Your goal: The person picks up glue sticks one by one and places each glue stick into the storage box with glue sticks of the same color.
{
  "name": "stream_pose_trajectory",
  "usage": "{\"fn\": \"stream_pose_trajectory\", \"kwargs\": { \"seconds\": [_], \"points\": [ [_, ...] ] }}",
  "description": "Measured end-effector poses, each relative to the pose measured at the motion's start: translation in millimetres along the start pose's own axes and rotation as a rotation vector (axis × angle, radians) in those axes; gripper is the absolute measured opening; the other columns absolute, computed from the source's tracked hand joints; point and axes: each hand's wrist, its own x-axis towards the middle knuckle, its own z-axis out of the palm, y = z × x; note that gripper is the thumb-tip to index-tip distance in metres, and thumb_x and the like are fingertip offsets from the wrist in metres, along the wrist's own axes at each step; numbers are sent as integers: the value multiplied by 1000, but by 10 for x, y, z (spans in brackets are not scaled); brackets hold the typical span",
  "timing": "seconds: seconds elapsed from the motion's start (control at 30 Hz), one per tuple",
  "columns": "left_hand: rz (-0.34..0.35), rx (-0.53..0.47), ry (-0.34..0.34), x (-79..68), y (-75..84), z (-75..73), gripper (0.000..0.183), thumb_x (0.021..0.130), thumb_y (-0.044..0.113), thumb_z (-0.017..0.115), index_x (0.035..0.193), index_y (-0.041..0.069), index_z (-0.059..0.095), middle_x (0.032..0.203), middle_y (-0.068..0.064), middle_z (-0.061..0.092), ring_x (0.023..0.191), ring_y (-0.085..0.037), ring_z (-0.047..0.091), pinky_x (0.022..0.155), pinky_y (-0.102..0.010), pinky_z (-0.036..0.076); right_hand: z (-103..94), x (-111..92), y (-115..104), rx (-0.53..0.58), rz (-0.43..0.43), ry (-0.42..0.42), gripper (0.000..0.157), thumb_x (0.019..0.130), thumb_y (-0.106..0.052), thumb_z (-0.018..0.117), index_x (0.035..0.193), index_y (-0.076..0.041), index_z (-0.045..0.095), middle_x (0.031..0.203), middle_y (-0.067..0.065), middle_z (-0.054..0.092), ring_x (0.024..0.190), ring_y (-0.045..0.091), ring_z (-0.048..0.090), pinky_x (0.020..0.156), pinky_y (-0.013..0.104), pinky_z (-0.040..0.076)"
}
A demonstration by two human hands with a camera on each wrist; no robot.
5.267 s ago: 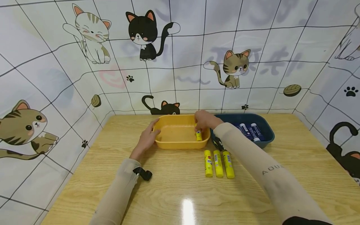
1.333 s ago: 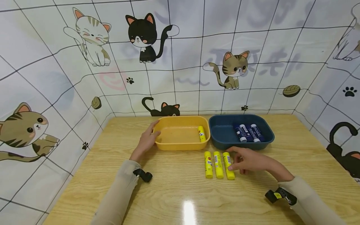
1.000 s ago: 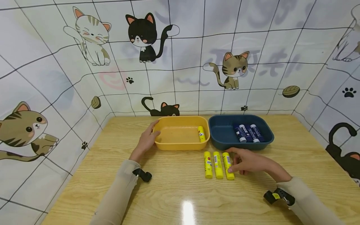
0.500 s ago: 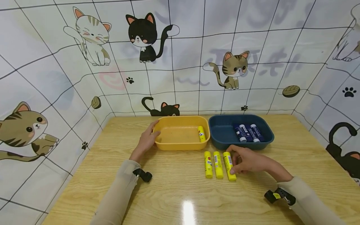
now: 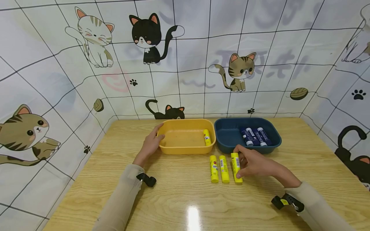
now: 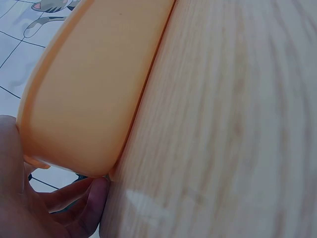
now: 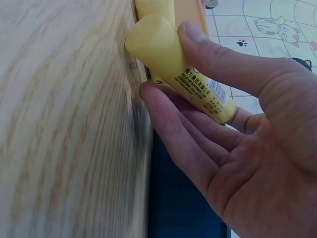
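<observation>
Pale wood-grain tabletop point(image 5: 170, 199), white cat-print backdrop point(image 5: 190, 77) behind; both hands engaged.
Right hand point(image 5: 255, 163), right of centre in head view, pinches a yellow cylindrical labelled tube point(image 5: 236, 167) between thumb and fingers; two matching yellow tubes point(image 5: 224, 169) lie just left of it. Left hand point(image 5: 151, 141), left of centre, grips the left end of an orange-yellow plastic tray point(image 5: 182, 149), thumb over the rim; one short yellow tube point(image 5: 207, 138) rests at its right end. Dark-blue plastic tray point(image 5: 229, 134), right of centre, holds dark-blue white-ended tubes point(image 5: 254, 138).
</observation>
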Motion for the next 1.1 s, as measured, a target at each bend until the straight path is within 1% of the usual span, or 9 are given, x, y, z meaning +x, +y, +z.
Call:
{"fn": "stream_pose_trajectory", "kwargs": {
  "seconds": [0.1, 0.27, 0.53, 0.9, 1.0, 1.1],
  "points": [
    [-2, 0, -3, 3, 8, 7, 57, 106, 30, 49, 161, 37, 34, 163, -16, 41, 144, -40, 46, 113, -57, 44, -4, -14, -15, -15, -9, 16, 67, 80, -24, 90, 125, -9, 43, 104, 7, 68, 93, 16, 71, 80, 28, 58],
    [-1, 0, -4, -9, 24, 4, 57, 107, 31, 49, 161, 37, 33, 164, -14, 41, 145, -39, 46, 114, -57, 42, -5, -23, -35, -9, -18, 27, 67, 80, -16, 89, 125, -9, 41, 108, 12, 68, 94, 17, 72, 80, 27, 59],
    [-2, 3, 1, -8, 17, -1, 57, 106, 31, 48, 162, 36, 33, 165, -14, 39, 147, -40, 42, 116, -59, 40, -19, -25, -60, -41, -23, 46, 66, 80, -14, 89, 126, -10, 42, 102, 8, 66, 91, 13, 71, 80, 27, 59],
    [-2, -7, 0, -14, 33, -3, 57, 106, 30, 49, 161, 34, 34, 165, -14, 39, 148, -40, 42, 116, -58, 40, -53, -40, -86, -43, -36, 92, 59, 85, -18, 86, 125, -11, 42, 101, 5, 69, 90, 10, 70, 80, 28, 59],
    [-3, 0, -2, -12, 24, -4, 57, 106, 30, 48, 161, 34, 34, 165, -13, 38, 149, -40, 40, 118, -59, 39, -48, -35, -103, -44, -49, 119, 57, 86, -17, 85, 124, -10, 43, 100, 5, 70, 90, 10, 71, 80, 29, 60],
    [-4, 3, 0, -17, 15, -2, 57, 107, 30, 48, 162, 34, 34, 165, -14, 39, 148, -40, 41, 117, -58, 39, -53, -21, -141, -36, -51, 154, 54, 87, -16, 83, 125, -9, 44, 100, 6, 70, 91, 12, 72, 80, 31, 60]
  ]
}}
